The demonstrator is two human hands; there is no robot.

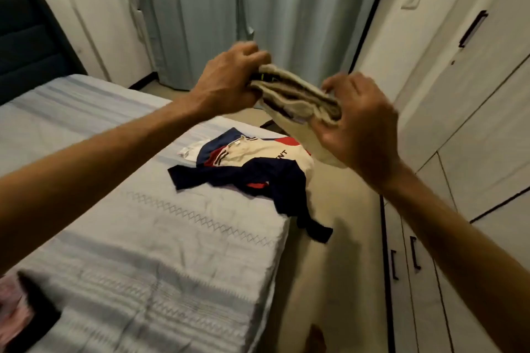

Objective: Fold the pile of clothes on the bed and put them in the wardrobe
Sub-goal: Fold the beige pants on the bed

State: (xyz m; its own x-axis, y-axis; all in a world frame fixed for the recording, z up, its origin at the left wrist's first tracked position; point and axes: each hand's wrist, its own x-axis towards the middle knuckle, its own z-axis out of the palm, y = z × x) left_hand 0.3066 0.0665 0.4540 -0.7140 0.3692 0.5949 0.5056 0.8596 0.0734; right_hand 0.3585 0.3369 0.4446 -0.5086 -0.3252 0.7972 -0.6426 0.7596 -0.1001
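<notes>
Both hands hold a folded beige garment (295, 92) in the air above the bed's far corner. My left hand (229, 77) grips its left end and my right hand (358, 126) grips its right end, fingers curled round the folds. Below them a crumpled navy, white and red shirt (258, 169) lies on the bed (143, 223), one dark sleeve hanging over the bed's right edge. The white wardrobe (459, 123) stands at the right with its doors closed.
Grey curtains (229, 8) hang behind the bed's end. A dark headboard (28, 37) is at the far left. Pink and dark cloth (25, 312) lies at the bed's near left corner. A narrow strip of floor (338, 238) runs between bed and wardrobe.
</notes>
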